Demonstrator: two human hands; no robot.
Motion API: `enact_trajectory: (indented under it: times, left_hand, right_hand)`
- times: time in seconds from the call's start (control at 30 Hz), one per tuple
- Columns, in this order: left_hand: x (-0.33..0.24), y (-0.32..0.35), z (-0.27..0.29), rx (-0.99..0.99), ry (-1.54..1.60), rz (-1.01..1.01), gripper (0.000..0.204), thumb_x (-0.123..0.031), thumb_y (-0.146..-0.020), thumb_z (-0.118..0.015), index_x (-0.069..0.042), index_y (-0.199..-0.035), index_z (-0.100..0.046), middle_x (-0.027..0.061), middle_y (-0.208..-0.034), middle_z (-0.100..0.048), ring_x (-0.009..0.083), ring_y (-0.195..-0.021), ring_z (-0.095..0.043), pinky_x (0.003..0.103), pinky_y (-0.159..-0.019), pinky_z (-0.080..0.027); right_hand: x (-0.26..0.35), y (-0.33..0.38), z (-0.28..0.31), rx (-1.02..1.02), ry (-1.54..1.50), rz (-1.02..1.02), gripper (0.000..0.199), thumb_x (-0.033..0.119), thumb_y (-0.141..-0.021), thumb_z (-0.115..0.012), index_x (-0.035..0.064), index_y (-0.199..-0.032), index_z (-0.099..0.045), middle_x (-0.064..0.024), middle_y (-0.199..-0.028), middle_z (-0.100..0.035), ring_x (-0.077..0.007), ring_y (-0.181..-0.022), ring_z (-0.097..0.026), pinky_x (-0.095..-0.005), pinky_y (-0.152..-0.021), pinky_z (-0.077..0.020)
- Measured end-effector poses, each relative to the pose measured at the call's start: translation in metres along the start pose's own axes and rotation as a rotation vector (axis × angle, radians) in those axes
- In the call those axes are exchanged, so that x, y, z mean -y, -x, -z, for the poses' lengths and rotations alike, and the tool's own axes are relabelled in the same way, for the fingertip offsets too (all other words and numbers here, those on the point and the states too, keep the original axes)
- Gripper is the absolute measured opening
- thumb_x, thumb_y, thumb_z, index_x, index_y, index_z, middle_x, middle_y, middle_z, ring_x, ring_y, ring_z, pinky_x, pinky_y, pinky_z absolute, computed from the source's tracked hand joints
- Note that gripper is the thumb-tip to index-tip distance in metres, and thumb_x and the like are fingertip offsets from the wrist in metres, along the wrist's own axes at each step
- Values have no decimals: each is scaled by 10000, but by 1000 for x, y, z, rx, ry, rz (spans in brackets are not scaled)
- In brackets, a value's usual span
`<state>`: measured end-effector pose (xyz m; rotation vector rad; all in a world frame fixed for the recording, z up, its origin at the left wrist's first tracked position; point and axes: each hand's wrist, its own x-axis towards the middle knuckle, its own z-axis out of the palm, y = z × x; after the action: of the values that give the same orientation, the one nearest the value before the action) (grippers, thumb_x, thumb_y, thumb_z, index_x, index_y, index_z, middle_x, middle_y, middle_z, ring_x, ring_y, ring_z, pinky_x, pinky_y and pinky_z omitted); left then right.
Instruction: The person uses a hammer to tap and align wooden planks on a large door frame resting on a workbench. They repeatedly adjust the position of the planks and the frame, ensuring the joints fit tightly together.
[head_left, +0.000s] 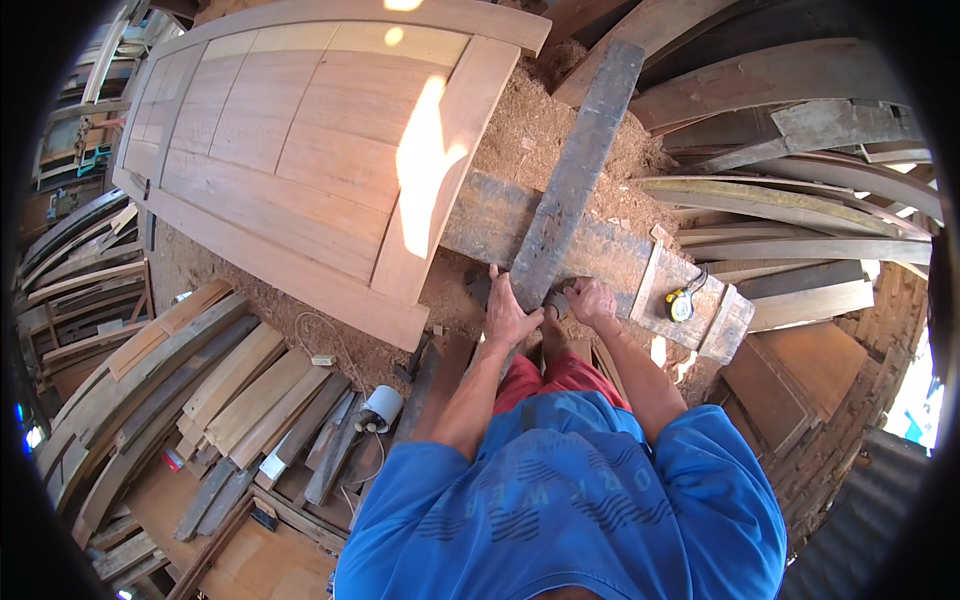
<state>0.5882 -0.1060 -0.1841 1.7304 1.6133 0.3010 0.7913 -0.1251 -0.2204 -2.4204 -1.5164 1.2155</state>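
Left hand (pixel 509 315): laid flat on the near end of the weathered grey plank (pixel 575 180), fingers spread, not clasped.
Right hand (pixel 592 302): curled at the plank's end; what is held cannot be told.
Plank: centre frame, crossing a thick beam (pixel 610 255).
Tape measure (pixel 681 305): on the beam, right.
Panelled door (pixel 300 140): upper left.

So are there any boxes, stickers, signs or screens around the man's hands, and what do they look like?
No boxes, signs or screens show.
Tape measure: small, round, yellow and black, on the thick beam, to the right of the right hand.
Plastic tub: white, round, on its side among the boards down left.
Shirt: blue with dark printed lettering and stripes.
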Motion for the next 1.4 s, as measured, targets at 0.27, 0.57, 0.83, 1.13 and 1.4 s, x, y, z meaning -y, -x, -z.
enact_trajectory:
  times: [0.27, 0.57, 0.83, 1.13, 1.4]
  left_hand:
    - [-12, 10, -29, -17, -141, -55, 1036, -358, -654, -872, 76, -1403, -302, 427, -1506, -253, 490, -1352, -405, 535, -1039, -390]
    - [-61, 4, -29, 37, -304, 197, 1049, -408, -717, -845, -9, -1486, -255, 322, -1597, -115, 519, -1331, -383, 614, -1039, -355]
    - [-60, 7, -27, 50, -251, 285, 1017, -424, -706, -842, -70, -1493, -304, 286, -1610, -112, 495, -1288, -429, 610, -1001, -374]
    - [-53, -2, -33, -35, -280, 234, 1021, -421, -670, -855, -55, -1464, -328, 279, -1594, -184, 500, -1204, -488, 595, -972, -397]
    - [-58, -7, -31, 3, -302, 283, 1002, -407, -676, -849, -40, -1441, -317, 303, -1578, -192, 499, -1176, -494, 589, -963, -399]
  right_hand:
    - [-2, 3, 18, 88, -66, -28, 257, 326, -831, -655, 83, -880, -725, -207, -880, -711, -379, -904, -690, -464, -820, -536]
    - [-3, 7, 28, 148, -58, -67, 275, 351, -824, -667, 95, -895, -738, -193, -913, -720, -359, -923, -695, -447, -839, -537]
    - [-6, 12, 18, 114, -60, -62, 251, 336, -810, -670, 103, -870, -739, -180, -883, -723, -352, -906, -697, -448, -837, -534]
    - [-3, 4, 19, 96, -53, -20, 279, 368, -831, -663, 100, -867, -733, -177, -901, -723, -355, -924, -693, -451, -842, -534]
    - [-3, 1, 23, 128, -51, -38, 310, 400, -845, -666, 101, -882, -740, -182, -910, -722, -358, -924, -691, -446, -851, -531]
